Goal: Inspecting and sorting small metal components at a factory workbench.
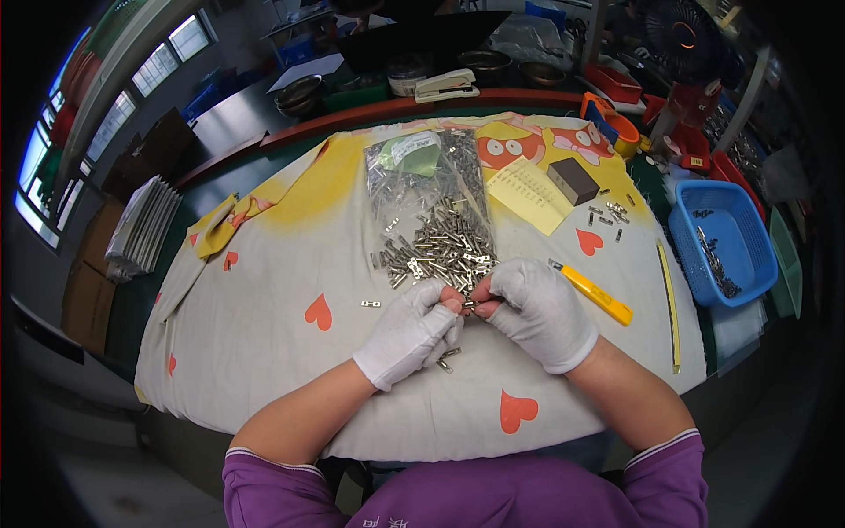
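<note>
Both hands wear white gloves with bare fingertips and meet over the cloth, just in front of a pile of small metal parts (444,242). My left hand (412,333) is closed, its thumb and fingers pinching a small metal part (468,304). From the other side my right hand (539,310) pinches at the same piece; the fingertips hide much of it. Behind the pile lies a clear plastic bag (422,180) full of such parts. A few loose metal parts (449,359) lie beside my left hand, and a single flat one (371,304) rests farther left.
To the right lie a yellow utility knife (597,295), a dark block (573,181), a yellow note (531,195) and several loose parts (607,216). A blue basket (723,242) holds more parts. At the back stands a stapler (446,86). Stacked white sheets (143,229) stand left.
</note>
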The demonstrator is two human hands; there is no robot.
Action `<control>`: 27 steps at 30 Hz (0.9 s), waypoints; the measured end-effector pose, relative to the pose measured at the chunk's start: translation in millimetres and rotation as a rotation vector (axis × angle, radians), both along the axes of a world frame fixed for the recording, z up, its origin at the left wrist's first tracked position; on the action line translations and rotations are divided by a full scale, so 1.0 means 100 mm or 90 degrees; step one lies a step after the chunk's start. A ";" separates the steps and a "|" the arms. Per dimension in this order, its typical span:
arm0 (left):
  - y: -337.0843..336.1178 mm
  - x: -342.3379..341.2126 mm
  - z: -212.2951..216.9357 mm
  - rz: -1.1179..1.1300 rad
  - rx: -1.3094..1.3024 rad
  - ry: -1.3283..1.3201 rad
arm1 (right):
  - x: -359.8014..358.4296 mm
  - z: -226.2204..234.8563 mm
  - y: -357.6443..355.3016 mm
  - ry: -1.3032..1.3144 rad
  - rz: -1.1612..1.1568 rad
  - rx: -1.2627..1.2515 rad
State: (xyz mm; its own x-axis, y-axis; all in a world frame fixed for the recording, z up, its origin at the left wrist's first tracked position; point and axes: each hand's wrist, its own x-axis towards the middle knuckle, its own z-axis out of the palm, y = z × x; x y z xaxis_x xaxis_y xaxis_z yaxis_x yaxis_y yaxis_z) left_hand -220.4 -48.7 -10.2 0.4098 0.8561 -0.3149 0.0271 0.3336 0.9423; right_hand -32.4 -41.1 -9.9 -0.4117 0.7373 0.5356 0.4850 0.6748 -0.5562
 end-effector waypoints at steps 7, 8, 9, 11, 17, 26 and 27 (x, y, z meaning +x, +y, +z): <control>0.01 0.00 0.01 -0.028 0.008 0.013 | 0.00 -0.01 0.01 0.015 0.001 0.003; 0.02 -0.01 0.00 -0.028 0.008 0.013 | 0.00 -0.02 0.01 0.015 0.001 0.004; 0.02 -0.01 -0.02 -0.033 0.014 0.016 | -0.01 -0.03 0.01 0.019 0.003 0.000; 0.02 -0.02 -0.04 -0.037 0.019 0.018 | -0.01 -0.03 0.01 0.023 0.005 -0.003; 0.01 -0.01 -0.04 -0.006 -0.014 -0.007 | 0.00 0.00 0.03 0.015 0.024 0.024; 0.11 -0.13 -0.13 -0.045 -0.061 -0.136 | -0.14 0.09 -0.06 -0.086 -0.019 0.063; 0.12 -0.13 -0.13 -0.043 -0.063 -0.136 | -0.13 0.06 -0.06 -0.085 -0.017 0.061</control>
State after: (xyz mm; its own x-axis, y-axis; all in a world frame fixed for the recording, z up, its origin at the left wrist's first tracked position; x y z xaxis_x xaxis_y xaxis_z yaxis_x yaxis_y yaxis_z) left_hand -233.3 -37.0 -23.1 0.5314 0.7937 -0.2961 -0.1432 0.4287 0.8920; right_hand -45.0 -47.0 -4.1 -0.4645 0.6972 0.5460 0.5693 0.7073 -0.4190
